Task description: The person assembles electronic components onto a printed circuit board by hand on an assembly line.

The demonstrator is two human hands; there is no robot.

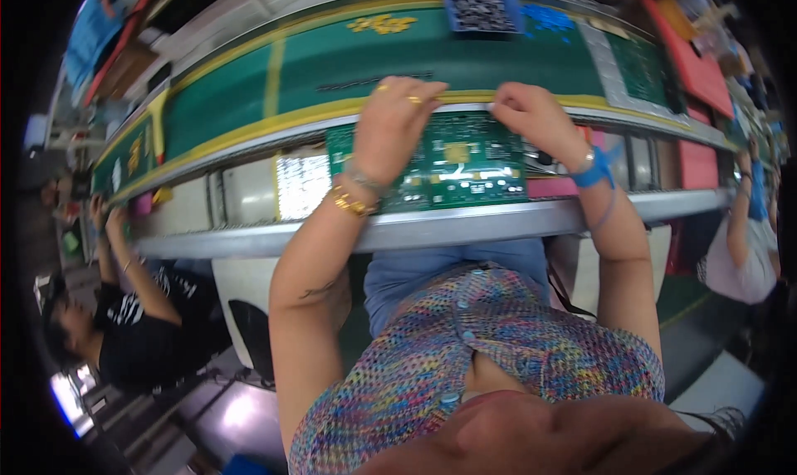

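Observation:
A green circuit board [477, 176] lies across the metal rails in front of me, with small parts and a tan square on it. Over its far left part is my left hand [397, 126], fingers bent and drawn together near the board's far edge. My right hand [538, 120] hovers at the far right corner, its fingers curled in a pinch. Whatever either hand may hold is too small or hidden. A blue wristband [591, 175] circles my right wrist. Just past my left hand, a dark strip of small components [349, 84] lies on the green bench surface [216, 93].
Beyond my hands stand a blue bin [448, 10] of dark parts, a pile of yellow parts [382, 24] and scattered blue parts [546, 17]. A metal rail [481, 219] runs along the near side. Co-workers sit at left [158, 317] and right [735, 251].

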